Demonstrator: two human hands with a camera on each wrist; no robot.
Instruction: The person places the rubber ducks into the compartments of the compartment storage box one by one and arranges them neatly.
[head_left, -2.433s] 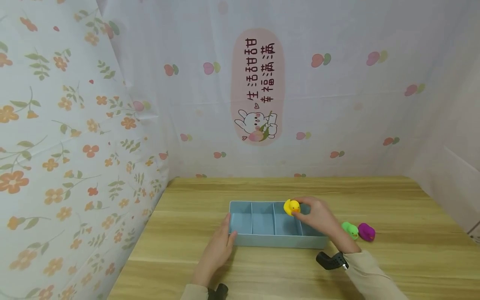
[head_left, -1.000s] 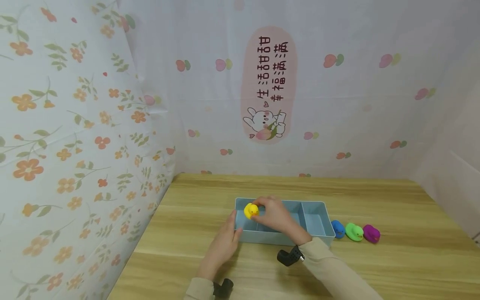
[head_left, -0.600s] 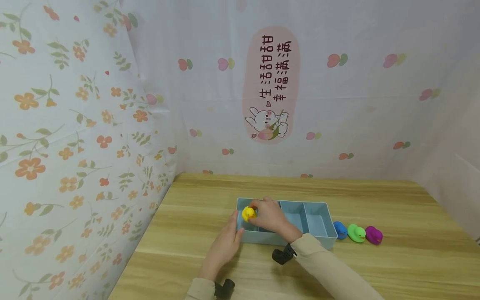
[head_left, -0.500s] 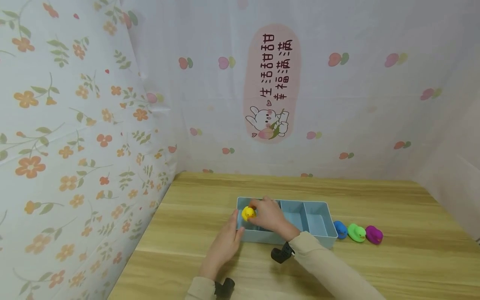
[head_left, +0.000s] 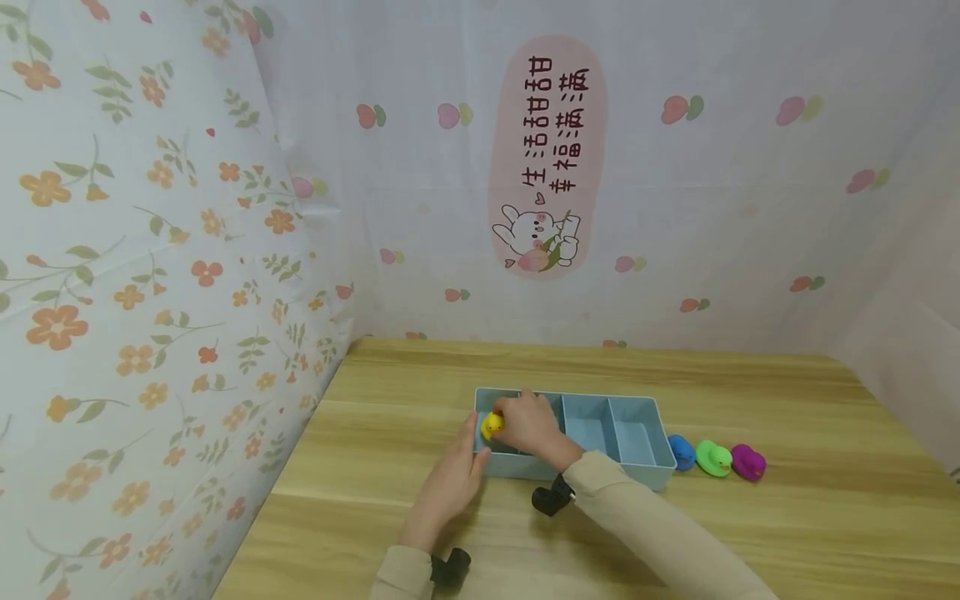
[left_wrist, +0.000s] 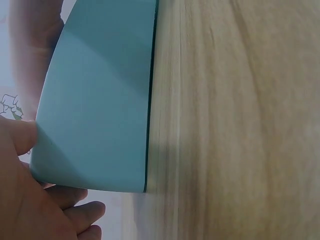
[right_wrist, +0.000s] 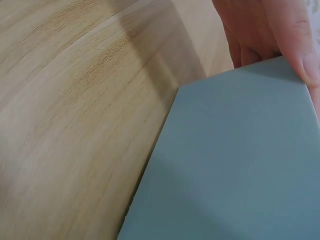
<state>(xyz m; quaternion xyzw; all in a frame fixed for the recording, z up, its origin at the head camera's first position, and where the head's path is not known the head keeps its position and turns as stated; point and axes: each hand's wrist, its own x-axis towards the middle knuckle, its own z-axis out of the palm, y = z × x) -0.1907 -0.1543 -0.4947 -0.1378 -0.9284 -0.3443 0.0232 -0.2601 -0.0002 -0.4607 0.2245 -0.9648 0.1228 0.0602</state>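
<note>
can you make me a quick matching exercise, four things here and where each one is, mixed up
1. yellow duck
2. blue duck
3. green duck
4. left hand

A. between two other ducks
B. at the left end of the tray
C. held by the right hand
D. beside the tray's right end

Pairs: 1-C, 2-D, 3-A, 4-B

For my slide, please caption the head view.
Left hand holding the box, right hand a yellow duck at the leftmost compartment; three more ducks outside.

L hand [head_left: 448,483] w/ thumb apart from fingers; R hand [head_left: 529,423] pinching, fingers bent.
</note>
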